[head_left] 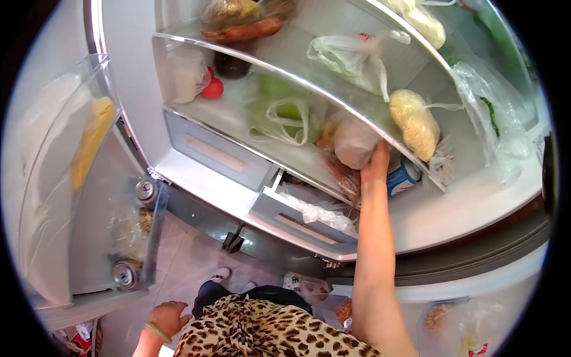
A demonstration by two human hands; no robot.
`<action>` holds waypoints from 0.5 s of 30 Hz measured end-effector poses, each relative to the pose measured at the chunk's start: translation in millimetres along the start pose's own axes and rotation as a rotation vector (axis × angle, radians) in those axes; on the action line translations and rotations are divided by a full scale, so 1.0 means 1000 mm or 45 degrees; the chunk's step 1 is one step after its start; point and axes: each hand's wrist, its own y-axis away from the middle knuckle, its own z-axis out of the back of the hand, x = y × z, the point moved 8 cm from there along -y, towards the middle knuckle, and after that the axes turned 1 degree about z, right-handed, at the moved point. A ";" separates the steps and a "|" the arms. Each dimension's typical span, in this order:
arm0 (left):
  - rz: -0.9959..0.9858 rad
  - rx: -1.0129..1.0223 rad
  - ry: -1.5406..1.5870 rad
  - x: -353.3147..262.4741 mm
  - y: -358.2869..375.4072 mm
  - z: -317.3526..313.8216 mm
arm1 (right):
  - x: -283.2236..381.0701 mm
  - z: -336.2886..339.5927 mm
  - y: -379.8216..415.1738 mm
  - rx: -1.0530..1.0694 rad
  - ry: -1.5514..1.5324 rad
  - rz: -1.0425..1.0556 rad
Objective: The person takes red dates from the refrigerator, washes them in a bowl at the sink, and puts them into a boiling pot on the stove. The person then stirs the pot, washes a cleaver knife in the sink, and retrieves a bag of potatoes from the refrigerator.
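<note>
My right hand (377, 157) reaches into the fridge under the glass shelf edge. It is closed at the right side of a whitish, rounded plastic bag (354, 141); the fingertips are partly hidden. Just right of my wrist lies a blue can with a pale lid (402, 178). A bag with reddish-brown contents (344, 176) sits below the whitish one, and a green bag with white handles (282, 116) is to its left. My left hand (168, 318), with a bangle at the wrist, hangs low beside my body, fingers loosely apart and holding nothing.
The open fridge door (98, 238) at left carries cans (126, 275) and bags. A lower drawer (303, 223) is pulled partly out with plastic bags inside. Above my right hand runs the glass shelf edge (309, 80). A knotted yellow bag (414, 124) lies to the right.
</note>
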 end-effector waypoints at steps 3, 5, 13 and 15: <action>-0.079 -0.090 0.042 -0.011 -0.029 0.014 | 0.007 -0.001 0.000 0.168 -0.470 -0.083; -0.109 -0.133 0.084 -0.021 -0.045 0.025 | 0.008 0.000 0.008 0.243 -0.698 -0.127; -0.368 -0.248 0.271 -0.065 -0.092 0.065 | -0.007 0.010 0.060 0.350 -1.097 -0.240; -0.403 -0.262 0.284 -0.083 -0.105 0.086 | -0.009 0.011 0.069 0.360 -1.144 -0.252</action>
